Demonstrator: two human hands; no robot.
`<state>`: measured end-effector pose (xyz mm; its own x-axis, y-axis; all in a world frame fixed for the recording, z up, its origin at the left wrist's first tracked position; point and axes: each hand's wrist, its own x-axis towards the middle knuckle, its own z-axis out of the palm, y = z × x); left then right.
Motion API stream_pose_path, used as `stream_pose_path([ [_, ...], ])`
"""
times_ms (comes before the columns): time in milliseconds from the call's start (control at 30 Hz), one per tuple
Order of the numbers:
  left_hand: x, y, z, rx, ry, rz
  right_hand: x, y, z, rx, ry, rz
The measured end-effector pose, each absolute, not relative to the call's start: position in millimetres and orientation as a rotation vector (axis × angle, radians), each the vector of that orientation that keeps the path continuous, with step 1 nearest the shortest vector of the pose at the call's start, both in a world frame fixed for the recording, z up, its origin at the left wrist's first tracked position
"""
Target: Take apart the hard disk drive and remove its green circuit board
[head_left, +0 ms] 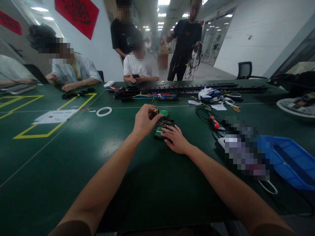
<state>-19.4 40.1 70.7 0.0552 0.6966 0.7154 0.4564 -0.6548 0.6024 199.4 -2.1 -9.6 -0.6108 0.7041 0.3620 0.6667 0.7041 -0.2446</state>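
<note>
A small black electronic device (158,133) lies on the green table in front of me, with green circuit boards showing at its far and near ends. At its far end, my left hand (145,120) is closed in a pinch beside the far green circuit board (163,113). A bit of yellow shows at those fingertips, too small to name. My right hand (176,139) rests over the near part with its fingers stretched out, touching the device and covering some of it.
To the right lie a red-handled tool (215,122), cables and a blue tray (292,157). Farther back are white-and-blue gloves (209,94) and long black strips (182,89). A white ring (104,111) and paper (55,116) lie left. Several people are across the table.
</note>
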Motion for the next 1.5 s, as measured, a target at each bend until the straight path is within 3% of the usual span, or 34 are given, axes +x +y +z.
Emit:
stream_pose_path([
  [767, -32, 33, 90, 2.379, 1.308, 1.451, 201, 0, -14, -1.036, -2.468, 0.095],
  [1500, -16, 31, 77, 2.192, 1.143, 1.579, 199, -2, -11, -1.061, -2.471, 0.123],
])
